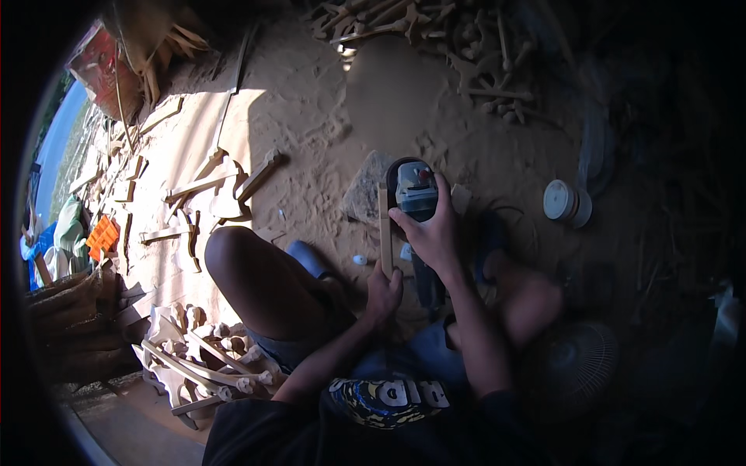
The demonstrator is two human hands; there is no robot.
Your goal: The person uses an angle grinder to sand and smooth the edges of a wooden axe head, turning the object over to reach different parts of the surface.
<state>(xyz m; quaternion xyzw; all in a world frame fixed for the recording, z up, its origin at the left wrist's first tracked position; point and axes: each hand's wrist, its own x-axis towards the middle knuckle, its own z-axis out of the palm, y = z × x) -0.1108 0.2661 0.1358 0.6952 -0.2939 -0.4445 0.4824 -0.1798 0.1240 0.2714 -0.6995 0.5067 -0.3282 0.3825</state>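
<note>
Nearest the viewer, the forearms rise from the lower edge between the parted knees. A pile of pale bone-shaped pieces [206, 373] lies beside the left thigh, and a round fan grille [581, 359] is dimly visible at the right. The left hand [382, 297] is closed around the lower end of a straight pale bar [385, 237], its thumb directed upward. The bar, apparently wood, stands lengthwise in front of the body; it should be light, stiff and dry, with little tendency to slip, though its slender section could splinter. Its lower end seems the sound place to grip, clear of the tool. The right hand [430, 233] grips a grinder-like power tool [416, 200], thumb at the left of the housing and fingers wrapped around the right; this is probably the heavier, rigid item, best held by its body. The tool lies just beside the bar's upper half; contact cannot be determined. Beyond are a grey stone [364, 190], a white tub [557, 200] to the right, sunlit wooden pieces [203, 185] to the left and, farthest, a heap of similar pale pieces [497, 66] on sandy ground [311, 85].
</note>
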